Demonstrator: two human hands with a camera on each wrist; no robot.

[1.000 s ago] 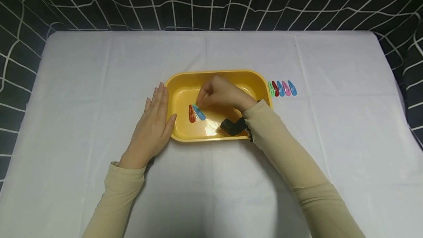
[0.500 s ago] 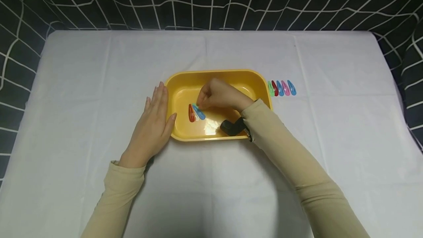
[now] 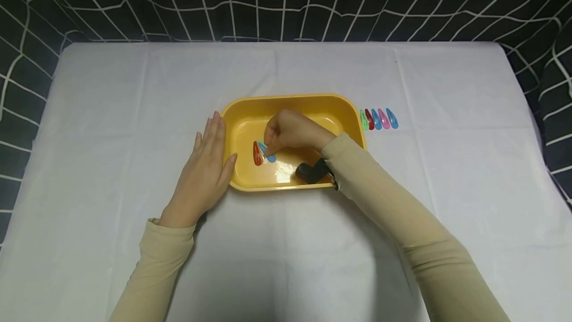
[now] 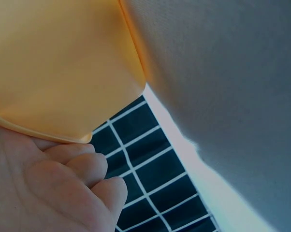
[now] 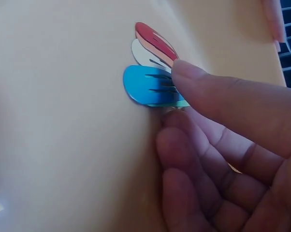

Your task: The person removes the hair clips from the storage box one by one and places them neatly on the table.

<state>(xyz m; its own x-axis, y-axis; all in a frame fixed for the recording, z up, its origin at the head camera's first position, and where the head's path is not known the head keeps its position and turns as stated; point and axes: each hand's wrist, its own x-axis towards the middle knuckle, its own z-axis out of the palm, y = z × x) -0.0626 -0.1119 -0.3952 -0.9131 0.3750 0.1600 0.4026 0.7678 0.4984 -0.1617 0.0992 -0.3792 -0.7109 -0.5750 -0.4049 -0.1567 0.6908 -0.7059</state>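
My right hand reaches into the yellow tray, thumb and curled fingers pinching a blue snap hair clip. A green edge peeks out under the blue clip. Close beside it lie a red hair clip and a white one, partly overlapping. With fingers straight, my left hand rests along the tray's left rim, thumb over the edge. In the left wrist view, the tray's outer wall stands against that hand's fingers.
Right of the tray, several hair clips lie in a row on the white cloth, among them a pink clip and a dark red clip. A black wrist camera hangs over the tray's front edge. Dark white-lined netting surrounds the table.
My right hand has shifted slightly toward the front of the tray, its thumb now over the blue clip. The left hand has stayed in place.
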